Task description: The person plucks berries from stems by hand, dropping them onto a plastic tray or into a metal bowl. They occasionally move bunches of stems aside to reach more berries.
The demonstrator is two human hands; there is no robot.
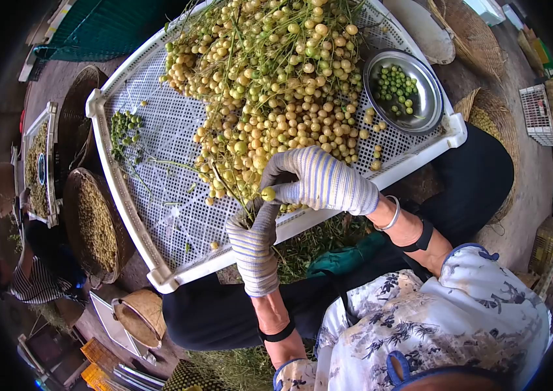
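Both hands wear striped knit gloves. My left hand (255, 251) is closed around the stems of a fruit sprig at the front edge of a white perforated plastic tray (159, 189). Just above it, my right hand (319, 181) pinches a small round yellow-green fruit (268, 193) between thumb and fingers. A large heap of pale yellow fruits on thin stems (270, 98) covers much of the tray. A steel bowl (427, 98) at the tray's right holds small green fruits (395, 90). A dark green cluster (123, 133) lies at the left.
Wicker baskets stand around, one with yellowish fruits (97, 221) at left and another (491, 130) at right. A small basket (141, 316) sits lower left. Another person (38, 274) is at the far left beside a second tray (40, 163). Cut stems (319, 244) lie below the tray.
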